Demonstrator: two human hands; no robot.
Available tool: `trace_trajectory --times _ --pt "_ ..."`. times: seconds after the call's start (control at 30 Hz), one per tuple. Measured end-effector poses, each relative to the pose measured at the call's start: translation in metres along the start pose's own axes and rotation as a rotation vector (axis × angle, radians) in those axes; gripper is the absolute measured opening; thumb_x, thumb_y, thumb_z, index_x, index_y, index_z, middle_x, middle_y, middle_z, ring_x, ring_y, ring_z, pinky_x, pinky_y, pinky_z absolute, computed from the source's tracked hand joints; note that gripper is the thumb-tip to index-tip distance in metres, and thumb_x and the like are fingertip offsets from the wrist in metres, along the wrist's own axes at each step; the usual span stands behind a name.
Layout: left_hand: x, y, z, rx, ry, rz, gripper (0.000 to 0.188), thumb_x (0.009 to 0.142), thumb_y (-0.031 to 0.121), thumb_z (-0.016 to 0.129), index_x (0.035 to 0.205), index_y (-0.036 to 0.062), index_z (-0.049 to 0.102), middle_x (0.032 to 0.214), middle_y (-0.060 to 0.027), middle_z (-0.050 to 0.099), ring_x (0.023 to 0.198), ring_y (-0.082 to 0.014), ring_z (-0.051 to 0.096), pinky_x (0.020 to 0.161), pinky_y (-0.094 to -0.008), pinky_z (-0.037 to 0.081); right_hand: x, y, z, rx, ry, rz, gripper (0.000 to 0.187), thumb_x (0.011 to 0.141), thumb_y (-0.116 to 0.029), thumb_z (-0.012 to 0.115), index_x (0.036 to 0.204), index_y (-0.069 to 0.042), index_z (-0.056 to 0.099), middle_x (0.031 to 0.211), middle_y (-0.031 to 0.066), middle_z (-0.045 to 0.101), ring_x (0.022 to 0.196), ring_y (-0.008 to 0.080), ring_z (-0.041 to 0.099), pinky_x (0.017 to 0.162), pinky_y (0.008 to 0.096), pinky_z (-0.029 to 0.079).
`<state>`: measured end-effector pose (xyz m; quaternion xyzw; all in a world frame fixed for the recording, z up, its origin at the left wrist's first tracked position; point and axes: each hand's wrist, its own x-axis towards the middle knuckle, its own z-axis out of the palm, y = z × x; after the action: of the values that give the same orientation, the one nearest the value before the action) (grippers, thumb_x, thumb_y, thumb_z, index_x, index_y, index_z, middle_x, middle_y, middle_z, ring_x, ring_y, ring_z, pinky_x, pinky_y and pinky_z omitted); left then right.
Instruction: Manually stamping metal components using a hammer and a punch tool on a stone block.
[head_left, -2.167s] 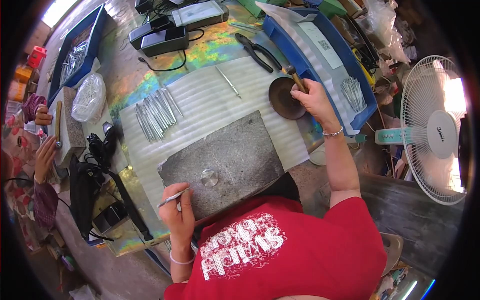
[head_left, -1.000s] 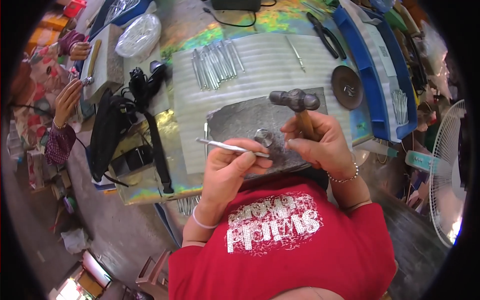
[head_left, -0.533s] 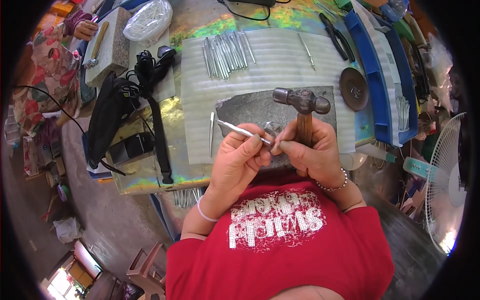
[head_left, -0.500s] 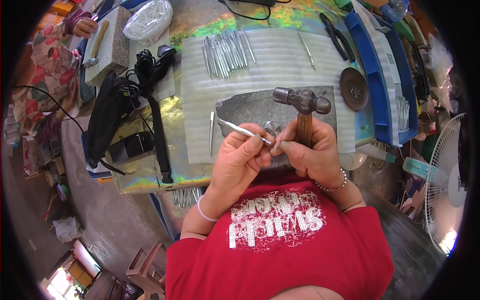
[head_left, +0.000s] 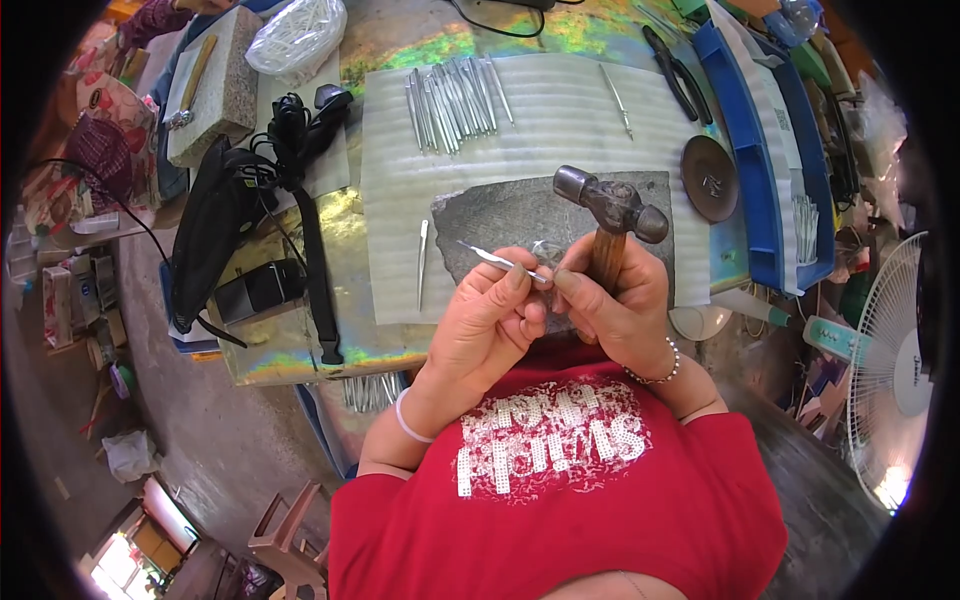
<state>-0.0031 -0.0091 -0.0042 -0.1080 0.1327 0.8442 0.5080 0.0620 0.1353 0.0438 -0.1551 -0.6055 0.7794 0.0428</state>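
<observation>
My left hand (head_left: 480,325) pinches a slim silver metal rod (head_left: 490,259) between thumb and fingers, its pointed end aimed away to the left. At the rod's other end, the thumb and fingertips of my right hand (head_left: 625,305) meet it. That same hand keeps a ball-peen hammer (head_left: 612,203) upright against the palm, wooden handle down. Beneath both hands lies a dark grey stone slab (head_left: 480,215) on a white foam sheet (head_left: 560,125). A single rod (head_left: 423,265) rests left of the slab; several more rods (head_left: 455,105) are lined up beyond it.
Right of the slab are a brown round dish (head_left: 709,170), pliers (head_left: 665,70) and a blue tray (head_left: 735,130). On the left lie a black bag (head_left: 210,235) with straps and a stone block (head_left: 235,95) bearing another hammer. A white fan (head_left: 905,375) stands at right; another person (head_left: 105,140) is at far left.
The rod has turned in my fingers and its pointed end has shifted slightly right. The hammer head has tilted and moved a little right. The other person has shifted at far left.
</observation>
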Motion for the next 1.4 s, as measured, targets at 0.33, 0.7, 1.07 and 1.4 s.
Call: trace_trajectory --times 0.33,0.7,1.07,1.4 --pt "0.001 -0.003 -0.002 -0.095 0.014 -0.029 0.015 0.089 0.013 0.060 0.103 0.0073 0.058 0.095 -0.0067 0.064 0.072 -0.0119 0.061 0.063 -0.0214 0.053 0.000 0.023 0.001 -0.394 0.154 -0.300 0.015 0.083 -0.009 0.067 0.092 0.000 0.059 0.072 0.0065 0.066 0.063 0.0124 0.066 0.055 0.0226 0.049" --pt "-0.010 0.005 -0.001 0.037 0.074 0.145 0.013 0.094 0.015 0.052 0.104 0.0072 0.053 0.101 -0.0144 0.062 0.071 -0.0150 0.062 0.062 -0.0274 0.056 0.000 0.008 -0.022 -0.501 -0.010 -0.166 0.047 0.070 -0.011 0.078 0.111 -0.001 0.056 0.074 -0.0006 0.055 0.054 0.0044 0.041 0.048 0.0202 0.035" --pt "-0.010 0.013 -0.002 0.496 0.033 0.330 0.007 0.093 0.009 0.053 0.099 0.0056 0.050 0.097 -0.0139 0.063 0.071 -0.0149 0.063 0.065 -0.0248 0.053 0.011 0.027 -0.029 -0.936 -0.066 -0.246 0.045 0.071 -0.007 0.073 0.112 -0.003 0.054 0.088 0.0135 0.055 0.078 0.0304 0.058 0.068 0.0350 0.047" --pt "0.009 0.005 0.001 1.148 0.083 0.447 0.009 0.089 -0.005 0.052 0.096 -0.0012 0.055 0.092 -0.0088 0.062 0.072 -0.0105 0.060 0.066 -0.0210 0.051 -0.008 0.035 -0.055 -0.479 0.056 -0.052 0.031 0.087 -0.007 0.060 0.115 -0.002 0.048 0.090 0.0037 0.056 0.067 0.0063 0.050 0.057 0.0210 0.042"
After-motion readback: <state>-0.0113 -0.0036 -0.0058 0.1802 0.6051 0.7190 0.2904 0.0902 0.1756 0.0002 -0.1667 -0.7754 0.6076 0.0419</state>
